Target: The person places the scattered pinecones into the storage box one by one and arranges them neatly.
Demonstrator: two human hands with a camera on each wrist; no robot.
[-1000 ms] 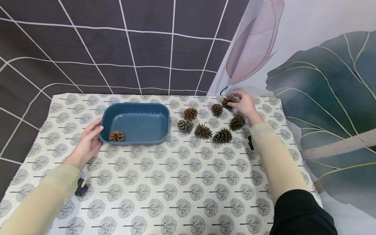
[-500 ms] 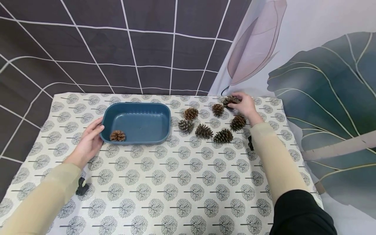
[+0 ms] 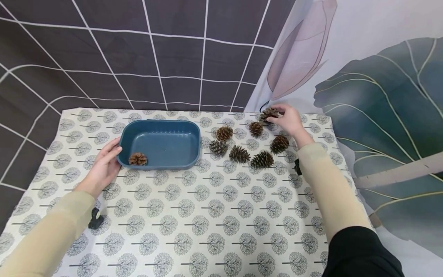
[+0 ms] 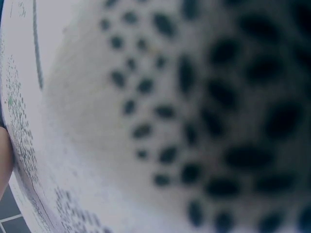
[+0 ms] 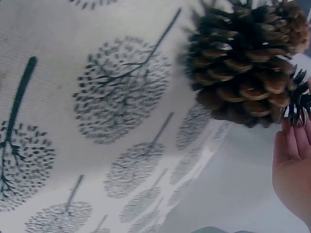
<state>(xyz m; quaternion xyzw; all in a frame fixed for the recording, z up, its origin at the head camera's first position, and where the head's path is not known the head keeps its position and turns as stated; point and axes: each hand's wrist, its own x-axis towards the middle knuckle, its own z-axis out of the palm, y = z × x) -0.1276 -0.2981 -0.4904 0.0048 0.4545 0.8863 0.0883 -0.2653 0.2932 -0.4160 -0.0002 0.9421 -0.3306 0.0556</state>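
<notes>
Steadying, it seems, the blue tub [image 3: 162,146], the left hand [image 3: 104,165] is clamped on its left rim, toward the bench's [image 3: 211,234] far left corner. One cone [image 3: 137,158] lies inside, near left. At the bench's far edge the right hand [image 3: 290,120] pinches a pine cone [image 3: 268,114]; six loose cones [image 3: 239,154] sit between, apparently spread for easy picking.

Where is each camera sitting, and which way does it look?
Head: worn on the head, looking forward and down at tablecloth, tray and pinecones; left hand, right hand and sleeves show.
Left wrist: worn there, facing blurred tablecloth; a sliver of skin shows at the left edge.
Right wrist: worn there, facing tablecloth and pinecones; right hand shows.
Shared by head and right wrist: the pinched pinecone.
</notes>
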